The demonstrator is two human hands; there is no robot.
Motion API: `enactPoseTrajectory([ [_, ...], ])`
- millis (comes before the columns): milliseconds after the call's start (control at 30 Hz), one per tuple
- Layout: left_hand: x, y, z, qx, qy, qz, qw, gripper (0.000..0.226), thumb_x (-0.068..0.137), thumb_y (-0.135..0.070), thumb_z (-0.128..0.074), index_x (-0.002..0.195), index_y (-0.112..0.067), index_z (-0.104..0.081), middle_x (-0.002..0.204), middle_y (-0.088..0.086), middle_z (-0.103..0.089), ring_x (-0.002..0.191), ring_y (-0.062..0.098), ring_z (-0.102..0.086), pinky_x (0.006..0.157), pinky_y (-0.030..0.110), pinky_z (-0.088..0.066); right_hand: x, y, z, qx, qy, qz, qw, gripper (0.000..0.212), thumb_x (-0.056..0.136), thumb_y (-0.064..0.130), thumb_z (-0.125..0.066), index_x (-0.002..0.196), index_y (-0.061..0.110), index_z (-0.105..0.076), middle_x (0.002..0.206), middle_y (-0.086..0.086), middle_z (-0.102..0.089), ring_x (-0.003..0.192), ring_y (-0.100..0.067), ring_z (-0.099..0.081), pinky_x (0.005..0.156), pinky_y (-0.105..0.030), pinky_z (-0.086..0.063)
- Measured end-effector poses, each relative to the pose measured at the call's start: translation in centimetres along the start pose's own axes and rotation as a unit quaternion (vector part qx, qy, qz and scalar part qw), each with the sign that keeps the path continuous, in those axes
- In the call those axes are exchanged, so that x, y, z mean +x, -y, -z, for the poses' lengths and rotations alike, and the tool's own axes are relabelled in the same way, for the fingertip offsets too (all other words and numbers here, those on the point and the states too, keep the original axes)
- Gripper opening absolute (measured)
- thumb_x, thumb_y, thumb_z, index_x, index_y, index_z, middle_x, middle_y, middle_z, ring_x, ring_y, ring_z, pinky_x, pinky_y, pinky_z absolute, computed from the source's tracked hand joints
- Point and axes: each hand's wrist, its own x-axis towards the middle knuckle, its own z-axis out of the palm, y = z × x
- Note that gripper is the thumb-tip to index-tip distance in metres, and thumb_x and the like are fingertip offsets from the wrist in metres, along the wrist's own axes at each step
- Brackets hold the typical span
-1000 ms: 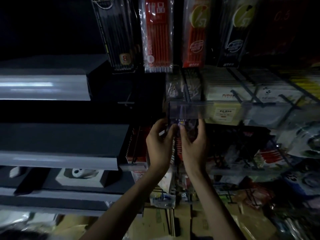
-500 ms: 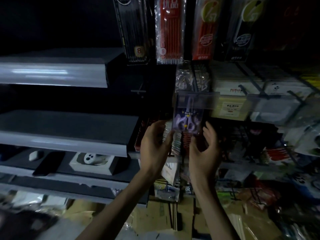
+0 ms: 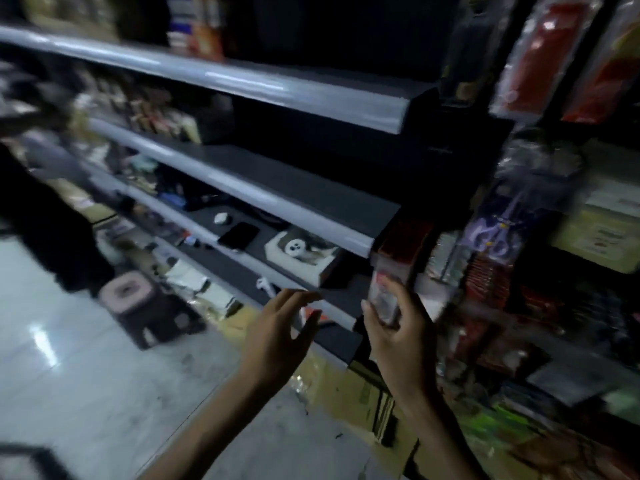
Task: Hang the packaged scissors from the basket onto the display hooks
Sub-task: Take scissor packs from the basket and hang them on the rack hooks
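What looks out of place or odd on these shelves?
A white open box sits at the very front edge of a grey shelf, and a dark, phone-like slab lies loose beside it, unpackaged. The purple scissors pack hangs at the right; blur hides whether it hangs straight.

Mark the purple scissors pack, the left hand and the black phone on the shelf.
purple scissors pack point(image 3: 490, 235): head view, on the purple handles.
left hand point(image 3: 278, 332): head view, back of the hand.
black phone point(image 3: 239, 235): head view, middle of its face.
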Motion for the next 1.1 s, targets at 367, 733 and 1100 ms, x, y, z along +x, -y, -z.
enactPoseTrajectory([
  [367,-13.7,7.4,10.7,0.232,-0.053,0.170,0.956,0.033,0.097,-0.036,-0.067,0.129,-0.028,-0.067,0.122,-0.005,-0.070,0.104,0.021,-0.069,0.077,0.035,-0.059,-4.2,4.4,-12.9,-0.011,0.324,0.117,0.939,0.046,0.090,0.044,-0.075,0.131,0.028,-0.064,0.126,0.012,-0.063,0.109,-0.002,-0.060,0.089,-0.014,-0.047],
  [733,-20.1,12.3,14.1,0.279,-0.113,0.408,0.862,0.038,0.094,-0.029,-0.069,0.131,-0.022,-0.067,0.124,0.000,-0.069,0.102,0.025,-0.070,0.076,0.035,-0.057,-2.9,6.8,-26.1,-0.028,0.530,0.239,0.813,0.056,0.092,0.050,-0.069,0.142,0.029,-0.055,0.139,0.006,-0.057,0.129,-0.016,-0.054,0.108,-0.036,-0.047],
  [1100,-24.9,16.1,17.5,0.233,-0.222,0.553,0.768,0.040,0.099,-0.031,-0.064,0.138,-0.025,-0.062,0.133,-0.006,-0.062,0.117,0.020,-0.064,0.092,0.042,-0.056,-8.6,12.3,-37.6,-0.037,0.644,0.314,0.697,0.056,0.096,0.046,-0.065,0.146,0.028,-0.051,0.146,0.003,-0.054,0.135,-0.016,-0.051,0.113,-0.037,-0.043],
])
